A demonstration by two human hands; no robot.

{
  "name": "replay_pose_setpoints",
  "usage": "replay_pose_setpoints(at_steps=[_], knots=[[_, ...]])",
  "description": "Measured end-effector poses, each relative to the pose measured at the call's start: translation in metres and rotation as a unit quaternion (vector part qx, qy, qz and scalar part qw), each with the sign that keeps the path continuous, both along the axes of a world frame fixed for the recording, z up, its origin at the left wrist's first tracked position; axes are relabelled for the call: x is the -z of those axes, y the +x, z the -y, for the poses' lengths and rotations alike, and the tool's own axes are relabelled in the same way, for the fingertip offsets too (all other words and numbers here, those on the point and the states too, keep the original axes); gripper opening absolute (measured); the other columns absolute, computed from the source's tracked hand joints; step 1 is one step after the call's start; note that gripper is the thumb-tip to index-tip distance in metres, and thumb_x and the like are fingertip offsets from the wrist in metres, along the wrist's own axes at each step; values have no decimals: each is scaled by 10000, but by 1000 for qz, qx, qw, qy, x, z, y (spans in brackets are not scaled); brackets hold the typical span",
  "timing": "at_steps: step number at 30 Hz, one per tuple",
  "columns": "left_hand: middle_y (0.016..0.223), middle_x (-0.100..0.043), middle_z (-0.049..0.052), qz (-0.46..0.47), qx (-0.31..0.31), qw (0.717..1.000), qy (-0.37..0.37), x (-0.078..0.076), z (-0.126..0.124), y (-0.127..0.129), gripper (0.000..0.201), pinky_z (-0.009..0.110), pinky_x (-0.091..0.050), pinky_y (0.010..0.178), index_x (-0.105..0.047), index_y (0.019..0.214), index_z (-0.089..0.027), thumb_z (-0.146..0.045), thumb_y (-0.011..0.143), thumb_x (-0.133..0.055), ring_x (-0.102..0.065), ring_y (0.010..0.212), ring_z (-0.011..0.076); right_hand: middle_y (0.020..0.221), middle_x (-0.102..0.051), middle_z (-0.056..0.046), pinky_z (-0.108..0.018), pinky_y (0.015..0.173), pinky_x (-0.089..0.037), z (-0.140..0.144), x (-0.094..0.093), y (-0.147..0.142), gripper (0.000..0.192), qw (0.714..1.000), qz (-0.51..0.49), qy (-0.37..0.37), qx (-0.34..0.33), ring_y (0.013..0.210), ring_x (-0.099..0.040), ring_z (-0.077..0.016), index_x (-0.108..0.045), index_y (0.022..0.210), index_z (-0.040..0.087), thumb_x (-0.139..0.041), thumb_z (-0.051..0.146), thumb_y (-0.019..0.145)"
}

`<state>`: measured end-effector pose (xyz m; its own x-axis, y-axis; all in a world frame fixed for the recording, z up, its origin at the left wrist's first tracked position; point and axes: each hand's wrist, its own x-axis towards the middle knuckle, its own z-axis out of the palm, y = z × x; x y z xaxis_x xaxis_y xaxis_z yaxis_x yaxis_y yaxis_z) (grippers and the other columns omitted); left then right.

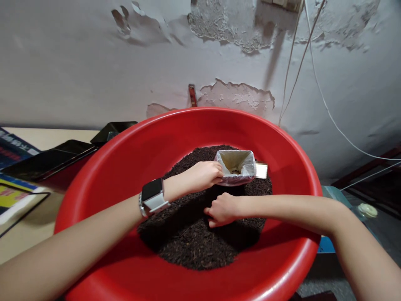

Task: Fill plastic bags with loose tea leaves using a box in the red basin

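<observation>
one pouch point(235, 167), one basin point(125, 154), two hands point(222, 209)

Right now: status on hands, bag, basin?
Left hand pinching rim of open bag. Right hand closed, resting on dark loose tea. Bag sits in red basin. Nothing blocking.

Peeling grey wall point(94, 62), dangling white cables point(300, 62), pale tabletop point(46, 136).
</observation>
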<state>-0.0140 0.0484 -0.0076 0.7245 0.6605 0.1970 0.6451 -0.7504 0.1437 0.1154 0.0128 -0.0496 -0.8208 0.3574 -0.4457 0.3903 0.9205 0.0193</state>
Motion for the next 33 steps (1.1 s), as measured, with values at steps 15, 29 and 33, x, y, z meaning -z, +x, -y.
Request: replay_pose_setpoints(at_steps=[15,29,33], knots=[[932,-677,54,-67,5,998,-15,-3,0,0,204,265,-434,834,-684,860,-180,-217,862,-483,-586,951,177,1016,-659,-146,-407,713,-512,-2,0,-2,442,1000,8,-18,13,936,-630,-284,-575,1138,140,-401,421,843],[955,-681,37,-64,14,998,-2,-3,2,0,191,260,-440,837,-681,883,-180,-224,867,-496,-586,969,170,995,-664,-148,-416,714,-513,-2,3,-1,438,1000,-1,-22,16,910,-638,-284,-587,1115,132,-415,426,840],[972,-680,33,-69,10,998,5,-3,3,1,181,263,-437,857,-679,901,-185,-219,864,-505,-580,990,175,990,-667,-142,-417,709,-513,-1,3,-1,431,1000,-2,-20,18,904,-639,-285,-589,1111,133,-412,418,839]])
